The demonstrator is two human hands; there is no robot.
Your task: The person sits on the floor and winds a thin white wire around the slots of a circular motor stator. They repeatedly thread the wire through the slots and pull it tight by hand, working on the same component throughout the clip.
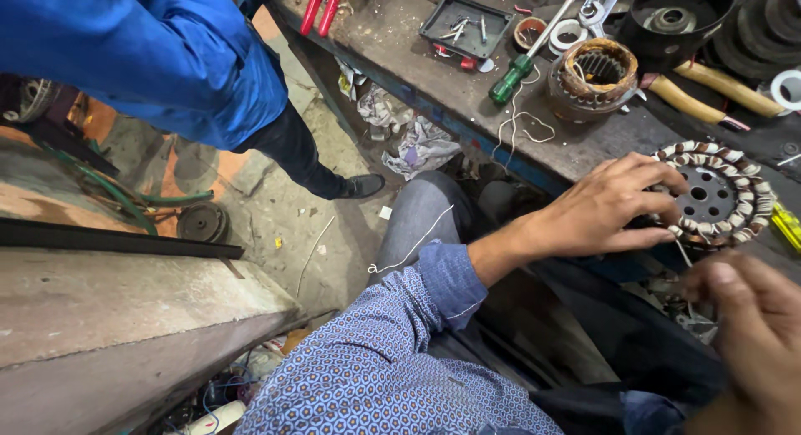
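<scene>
Item: our left hand (613,208) grips the wound motor coil ring (713,193) at the counter (467,85) edge, right hand (755,335) blurred, grip unclear; we should steady the ring firmly.

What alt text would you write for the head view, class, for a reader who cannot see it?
The left hand grips a round wound motor stator at a cluttered workbench, with the right hand blurred just below. Another person in a blue shirt stands nearby.
</scene>
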